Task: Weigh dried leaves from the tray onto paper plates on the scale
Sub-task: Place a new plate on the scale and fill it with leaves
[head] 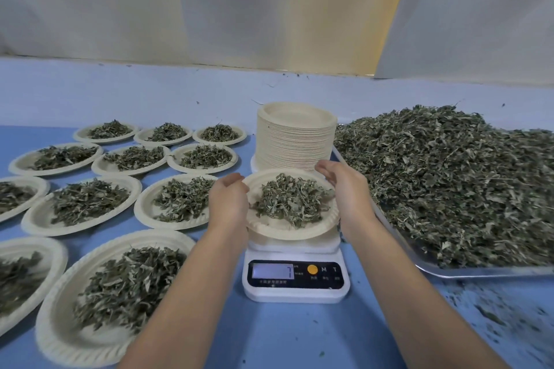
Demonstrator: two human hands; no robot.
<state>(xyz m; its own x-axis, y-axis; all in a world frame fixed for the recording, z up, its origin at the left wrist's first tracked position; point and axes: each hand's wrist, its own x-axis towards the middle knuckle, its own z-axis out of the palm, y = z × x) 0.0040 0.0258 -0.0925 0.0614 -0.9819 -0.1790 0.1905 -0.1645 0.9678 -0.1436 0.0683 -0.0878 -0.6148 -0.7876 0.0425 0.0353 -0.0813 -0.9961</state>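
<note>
forearms bare; left hand (229, 201), right hand (347, 192) bare as well

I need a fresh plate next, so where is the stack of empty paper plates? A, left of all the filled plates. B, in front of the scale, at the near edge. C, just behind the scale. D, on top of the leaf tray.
C: the stack of empty paper plates stands just beyond the scale, between the filled plates on the left and the tray of leaves on the right.
</note>
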